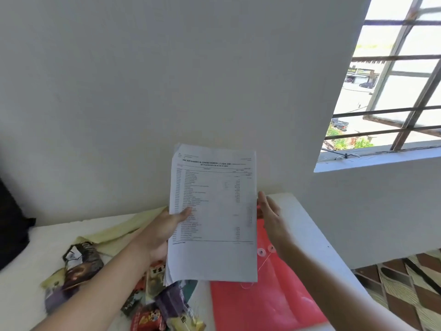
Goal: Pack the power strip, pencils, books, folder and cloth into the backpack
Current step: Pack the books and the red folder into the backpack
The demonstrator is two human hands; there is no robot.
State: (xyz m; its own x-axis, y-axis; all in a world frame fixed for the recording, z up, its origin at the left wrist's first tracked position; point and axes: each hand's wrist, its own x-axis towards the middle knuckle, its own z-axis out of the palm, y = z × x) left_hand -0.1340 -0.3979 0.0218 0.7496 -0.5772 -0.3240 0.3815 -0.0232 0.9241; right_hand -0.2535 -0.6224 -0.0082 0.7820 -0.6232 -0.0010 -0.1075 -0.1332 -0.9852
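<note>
Now I see the left hand pinching the papers upright, thumb in front, while the flat right hand meets their edge, probably squaring them for the red folder lying on the surface just below.

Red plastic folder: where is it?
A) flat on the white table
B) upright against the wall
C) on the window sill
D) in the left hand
A: the red plastic folder lies flat on the white table, below the printed paper sheets that the left hand grips.
</note>
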